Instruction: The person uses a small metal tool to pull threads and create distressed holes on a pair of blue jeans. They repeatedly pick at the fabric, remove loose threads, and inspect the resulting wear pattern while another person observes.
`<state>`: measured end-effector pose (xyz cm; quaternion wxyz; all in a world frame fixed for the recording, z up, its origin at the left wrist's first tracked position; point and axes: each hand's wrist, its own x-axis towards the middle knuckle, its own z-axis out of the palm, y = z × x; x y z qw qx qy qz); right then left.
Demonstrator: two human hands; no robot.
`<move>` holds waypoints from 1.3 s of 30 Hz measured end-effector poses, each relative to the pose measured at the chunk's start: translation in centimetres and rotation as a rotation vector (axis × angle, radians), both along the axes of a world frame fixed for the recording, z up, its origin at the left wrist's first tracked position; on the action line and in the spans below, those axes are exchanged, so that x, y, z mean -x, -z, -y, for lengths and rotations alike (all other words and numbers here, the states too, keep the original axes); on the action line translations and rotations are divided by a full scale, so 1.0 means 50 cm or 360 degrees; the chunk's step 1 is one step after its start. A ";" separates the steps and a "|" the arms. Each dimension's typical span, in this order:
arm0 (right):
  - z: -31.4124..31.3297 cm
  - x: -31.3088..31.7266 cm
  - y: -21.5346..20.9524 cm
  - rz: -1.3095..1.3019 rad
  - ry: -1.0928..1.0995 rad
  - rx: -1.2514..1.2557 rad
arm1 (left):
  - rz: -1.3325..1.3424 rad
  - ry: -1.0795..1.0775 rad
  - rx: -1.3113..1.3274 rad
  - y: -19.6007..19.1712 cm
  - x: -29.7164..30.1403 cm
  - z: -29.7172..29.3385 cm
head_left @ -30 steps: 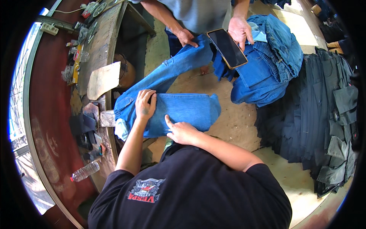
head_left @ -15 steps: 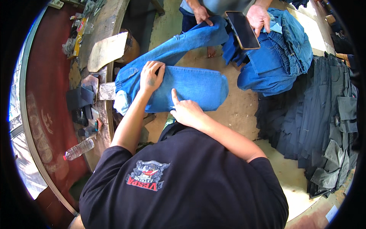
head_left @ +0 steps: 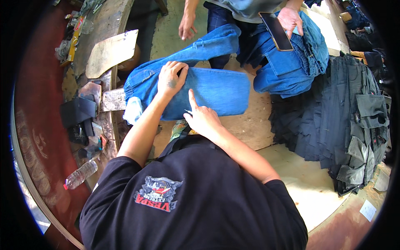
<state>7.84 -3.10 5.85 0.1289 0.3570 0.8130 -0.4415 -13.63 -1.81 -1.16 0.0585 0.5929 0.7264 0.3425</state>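
A pair of blue denim jeans [head_left: 216,89] is spread before me, its gathered waist around a wooden plank [head_left: 112,100] at the left. Pale cloth [head_left: 133,109] shows at the waist. My left hand [head_left: 171,79] is closed on the upper edge of the near leg, fingers bent over the denim. Lower and to the right, my right hand [head_left: 204,119] rests on the same leg, index finger stretched out. A small whitish tip pokes out between its thumb and finger; the rest is hidden in the closed palm. The other leg [head_left: 208,43] reaches away toward a co-worker.
Across from me the co-worker's open hand [head_left: 187,27] hangs free; beside the other hand is a phone [head_left: 276,31]. More blue jeans [head_left: 287,66] are heaped there. Dark trousers [head_left: 329,108] are piled at right. A plastic bottle [head_left: 81,175] lies at left near a cardboard piece [head_left: 112,53].
The co-worker's hand has let go of the far leg and moved left. The near leg's right end now lies flatter and squarer. My hands keep nearly the same places on the denim.
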 end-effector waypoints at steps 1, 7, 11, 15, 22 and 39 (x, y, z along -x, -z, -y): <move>0.004 0.010 0.005 0.0019 0.0009 -0.0030 | 0.0022 0.0009 -0.0006 0.003 0.004 -0.001; 0.031 0.034 0.013 0.0155 0.0060 -0.0151 | 0.0370 0.0015 -0.0280 -0.028 0.046 0.030; 0.028 0.029 -0.001 0.0117 0.0089 -0.0183 | -0.0067 0.0072 0.0095 -0.069 0.069 0.159; 0.047 0.034 0.004 0.0158 0.0078 -0.0209 | -0.0520 0.0144 0.0551 -0.047 0.074 0.244; 0.065 0.046 0.029 0.0130 0.0067 -0.0293 | -0.0459 0.0156 0.0554 -0.024 0.086 0.246; 0.048 0.013 0.050 -0.0113 0.0151 -0.0056 | -0.0368 0.0123 0.0644 -0.052 0.070 0.228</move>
